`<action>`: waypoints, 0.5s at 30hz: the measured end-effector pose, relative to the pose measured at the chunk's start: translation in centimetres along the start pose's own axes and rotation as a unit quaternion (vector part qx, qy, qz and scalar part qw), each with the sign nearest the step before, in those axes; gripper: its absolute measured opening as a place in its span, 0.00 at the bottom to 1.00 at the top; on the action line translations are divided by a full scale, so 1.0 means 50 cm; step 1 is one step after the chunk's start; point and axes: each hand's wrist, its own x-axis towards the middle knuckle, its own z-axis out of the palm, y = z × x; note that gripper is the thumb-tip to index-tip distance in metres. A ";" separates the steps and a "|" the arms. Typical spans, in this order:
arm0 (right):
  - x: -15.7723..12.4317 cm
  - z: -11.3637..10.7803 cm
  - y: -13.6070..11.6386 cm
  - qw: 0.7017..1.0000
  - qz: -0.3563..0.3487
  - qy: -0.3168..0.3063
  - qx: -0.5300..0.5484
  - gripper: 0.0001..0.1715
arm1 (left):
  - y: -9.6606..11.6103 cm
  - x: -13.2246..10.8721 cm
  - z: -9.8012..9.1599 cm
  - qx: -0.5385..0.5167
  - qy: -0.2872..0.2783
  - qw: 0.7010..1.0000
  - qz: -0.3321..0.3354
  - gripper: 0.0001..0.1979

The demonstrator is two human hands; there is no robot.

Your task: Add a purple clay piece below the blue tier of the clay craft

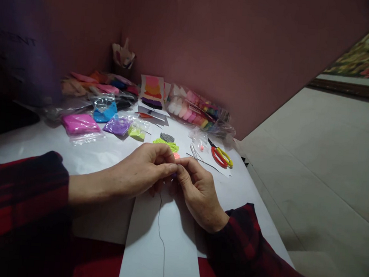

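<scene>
My left hand (146, 167) and my right hand (199, 191) meet over a white paper strip (142, 247), thumbs and fingertips pinched together. Between the fingertips a bit of purple clay (174, 176) shows, mostly hidden by the fingers. A thin wavy line (162, 240) runs down the strip towards me. Just beyond my fingers, textured soft clay lies on the paper: a grey patch (167, 137), a yellow-green patch (167, 145) and a coral patch (177, 156), the last partly covered by my hands.
Scissors (221, 156) with red and yellow handles lie to the right, near a slim metallic tool (193, 151). Bags of pink (80, 125), blue (105, 112), purple (117, 125) and yellow-green clay (137, 133) sit at left. A multicoloured clay pack (195, 109) rests by the wall.
</scene>
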 end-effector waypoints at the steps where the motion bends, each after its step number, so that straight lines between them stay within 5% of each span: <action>1: 0.000 0.000 0.000 1.000 0.000 0.000 0.000 0.09 | 0.000 0.000 0.000 0.000 0.001 1.000 0.000 0.06; 15: 0.000 0.000 -0.001 1.000 -0.003 0.003 0.005 0.09 | -0.002 0.001 -0.001 -0.006 -0.001 1.000 0.001 0.05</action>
